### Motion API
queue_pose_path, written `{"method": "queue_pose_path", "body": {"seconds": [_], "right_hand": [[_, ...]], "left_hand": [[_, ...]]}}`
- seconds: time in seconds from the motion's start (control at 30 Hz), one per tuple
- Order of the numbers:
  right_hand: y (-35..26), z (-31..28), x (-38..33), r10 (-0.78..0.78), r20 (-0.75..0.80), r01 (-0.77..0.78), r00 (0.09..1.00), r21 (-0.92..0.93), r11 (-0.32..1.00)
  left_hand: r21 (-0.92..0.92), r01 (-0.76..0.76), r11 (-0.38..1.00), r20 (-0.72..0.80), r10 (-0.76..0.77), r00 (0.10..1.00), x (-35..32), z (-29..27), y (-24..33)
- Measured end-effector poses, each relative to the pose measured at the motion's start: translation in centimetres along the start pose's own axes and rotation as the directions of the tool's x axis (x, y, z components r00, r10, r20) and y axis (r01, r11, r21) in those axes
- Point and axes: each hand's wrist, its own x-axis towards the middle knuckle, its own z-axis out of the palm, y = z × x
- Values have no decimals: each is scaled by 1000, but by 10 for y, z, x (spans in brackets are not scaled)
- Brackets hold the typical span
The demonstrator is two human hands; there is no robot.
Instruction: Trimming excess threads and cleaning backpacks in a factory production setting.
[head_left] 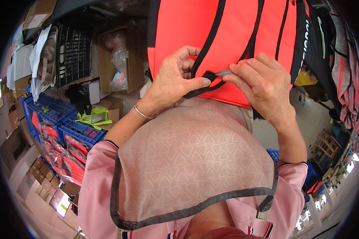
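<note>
A bright coral-red backpack (183, 28) with black edging lies in front of me, its shoulder straps facing up. My left hand (171, 77) is closed at the bag's lower left, thumb and fingers pinching the end of a black strap (208, 75). In my right hand (263, 83) is a slim grey metal tool (225, 72), gripped between thumb and fingers. Its pointed tip touches the strap end beside my left thumb. The rest of the tool is hidden in my palm, so I cannot tell its exact kind.
On the left stand an open cardboard box (133, 67) with plastic-wrapped items, a black crate (72, 53) and blue crates (83, 129) holding bagged coral pieces. Grey and coral bags (345, 75) hang at the right. A wooden stool (327, 144) stands on the floor below them.
</note>
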Motion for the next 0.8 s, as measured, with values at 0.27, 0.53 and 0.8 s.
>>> {"method": "queue_pose_path", "body": {"seconds": [0.27, 0.53, 0.8], "right_hand": [[9, -3, 10, -22, 113, 13, 993, 80, 997], [19, 4, 0, 608, 293, -573, 738, 747, 336], [-7, 35, -29, 203, -222, -123, 954, 328, 937]], "left_hand": [[53, -27, 998, 8, 27, 1000, 0, 2, -1], [-118, -16, 993, 13, 17, 1000, 2, 0, -4], [-190, -7, 982, 42, 16, 999, 6, -1, 0]]}}
